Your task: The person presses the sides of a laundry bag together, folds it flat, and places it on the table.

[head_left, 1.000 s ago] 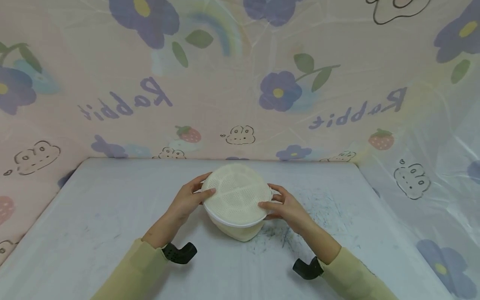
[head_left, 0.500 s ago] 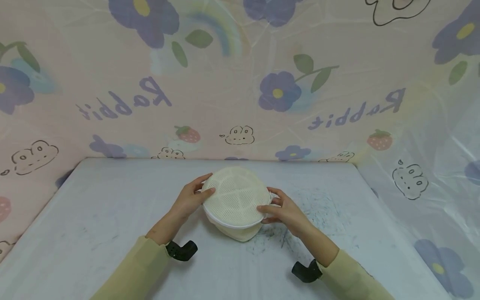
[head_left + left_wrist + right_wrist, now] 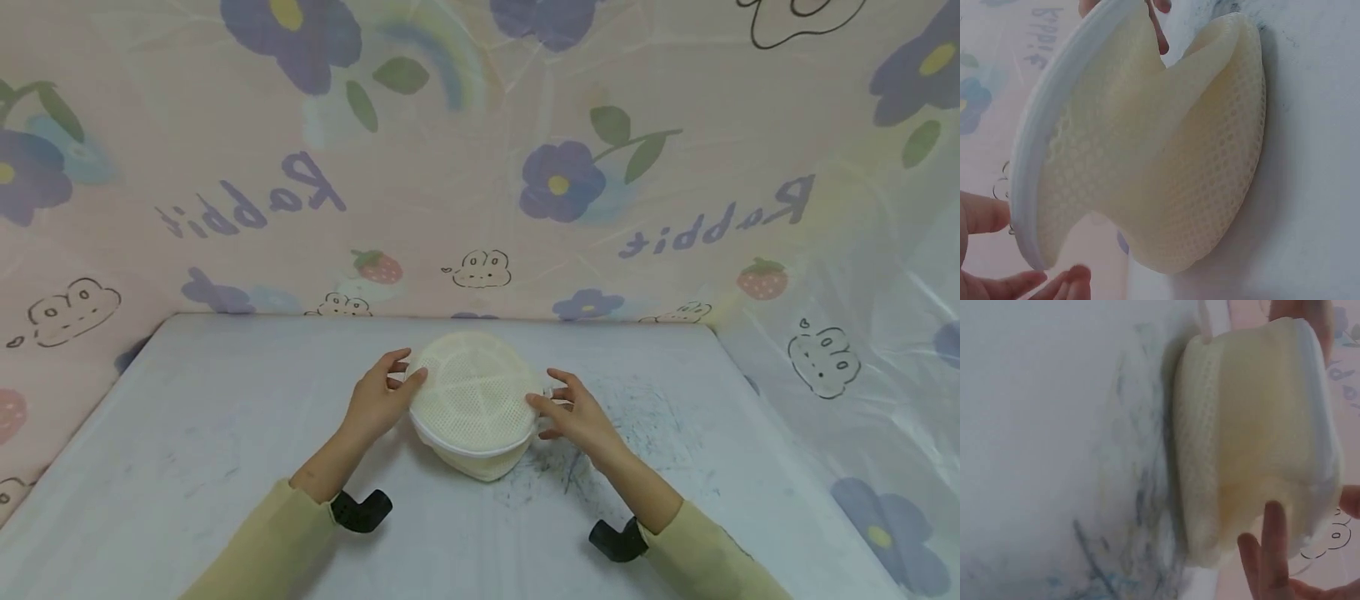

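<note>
Okay, cream mesh bag (image 3: 472, 396) sits mid-table between both hands, base on the white table (image 3: 225, 442), top face tilted toward the wearer. Side wall (image 3: 1260, 412) sags and folds inward on the left wrist view; white rim (image 3: 1029, 144) holds its round shape.

Left hand (image 3: 378, 396): fingers loosely parted, thumb at the top edge, a fingertip at the rim, other fingers off to the side. Light touch at most; can't tell if it bears any weight. Right hand (image 3: 581, 421): fingers spread beside the wall, thumb over the edge, no firm grip visible; whether the thumb actually presses is unclear.

Handling, my guess: very light, soft, floppy walls, springy rim. Mesh texture should give decent friction, not slippery; hard to break, though it'd snag or crumple if squeezed. Best hold is the rim at two opposite sides, thumb on top, fingers under. Grabbing the wall would likely just cave it in. Contents, if any: can't tell.
</note>
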{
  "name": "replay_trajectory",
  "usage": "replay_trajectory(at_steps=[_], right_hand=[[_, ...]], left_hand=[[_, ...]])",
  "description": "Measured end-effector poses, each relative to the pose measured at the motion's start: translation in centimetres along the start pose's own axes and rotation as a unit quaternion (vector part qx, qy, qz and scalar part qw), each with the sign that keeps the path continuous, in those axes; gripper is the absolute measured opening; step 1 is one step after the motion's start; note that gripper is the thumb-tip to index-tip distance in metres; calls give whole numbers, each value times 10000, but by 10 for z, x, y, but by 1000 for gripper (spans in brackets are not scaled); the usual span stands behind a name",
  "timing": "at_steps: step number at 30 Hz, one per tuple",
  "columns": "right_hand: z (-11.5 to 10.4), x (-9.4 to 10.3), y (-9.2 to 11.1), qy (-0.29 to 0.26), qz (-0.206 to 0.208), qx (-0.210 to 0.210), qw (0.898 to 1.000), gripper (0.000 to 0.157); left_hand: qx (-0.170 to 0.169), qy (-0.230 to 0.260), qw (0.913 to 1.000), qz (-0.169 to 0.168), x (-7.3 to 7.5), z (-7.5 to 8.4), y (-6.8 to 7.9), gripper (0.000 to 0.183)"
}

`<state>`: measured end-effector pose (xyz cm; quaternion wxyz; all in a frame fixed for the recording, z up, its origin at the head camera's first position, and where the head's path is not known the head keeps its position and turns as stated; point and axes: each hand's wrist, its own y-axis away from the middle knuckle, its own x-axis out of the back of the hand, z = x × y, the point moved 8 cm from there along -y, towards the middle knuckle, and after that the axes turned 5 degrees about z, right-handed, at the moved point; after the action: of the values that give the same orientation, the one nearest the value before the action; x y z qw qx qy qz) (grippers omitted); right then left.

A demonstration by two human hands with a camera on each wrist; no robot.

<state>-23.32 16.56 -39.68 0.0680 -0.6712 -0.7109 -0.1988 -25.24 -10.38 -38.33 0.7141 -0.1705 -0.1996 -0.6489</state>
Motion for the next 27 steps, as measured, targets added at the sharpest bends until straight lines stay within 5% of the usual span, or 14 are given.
replay_trajectory(at_steps=[8,11,15,17,27], right_hand=[[-7,5,-3,986,603,1020,9880,66],[-17,5,0,1769,1011,1809,9622,68],[-32,3,7,2868,1628,2762,9028,71],[-36,0,9,3205,1778,2977,8815,72],[-42,-12,8,3752,1603,3335,8499,76]], left_hand=[[-1326,-680,9859,760,10,26,21,54],[-1834,-1071,9727,938,9,34,29,54],[-2317,-1480,9565,973,4,42,38,59],[-2431,-1633,9520,892,1,44,41,63],[-2483,-2531,9347,234,-15,45,47,80]])
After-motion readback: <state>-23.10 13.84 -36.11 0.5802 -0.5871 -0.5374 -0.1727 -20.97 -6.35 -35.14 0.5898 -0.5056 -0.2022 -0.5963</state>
